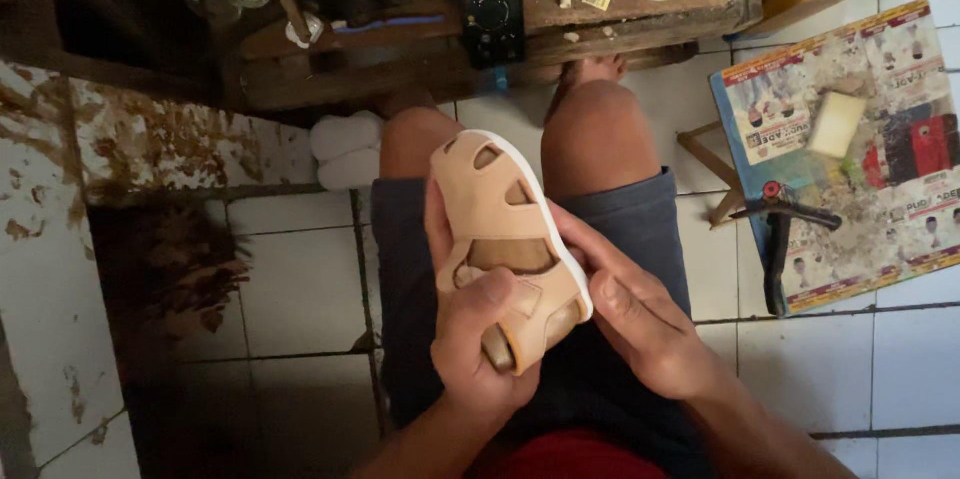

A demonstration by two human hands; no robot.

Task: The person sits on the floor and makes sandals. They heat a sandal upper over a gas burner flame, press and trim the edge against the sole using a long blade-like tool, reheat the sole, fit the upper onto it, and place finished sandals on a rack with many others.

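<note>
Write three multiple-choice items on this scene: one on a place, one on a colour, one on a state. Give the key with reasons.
1. Where does the yellowish sponge block lie?
A. on the printed sheet on the floor
B. on the wooden bench
C. on the person's lap

2. What colour is the sandal upper?
A. black
B. beige
C. blue

3. How is the sandal held?
A. resting on the tiles
B. in one hand only
C. in both hands

Key: A, the block sits on the printed sheet; B, the straps are beige above a white sole; C, the left hand and right hand both have a grip on it.

Sandal (505, 239) between hands, above lap.
</note>
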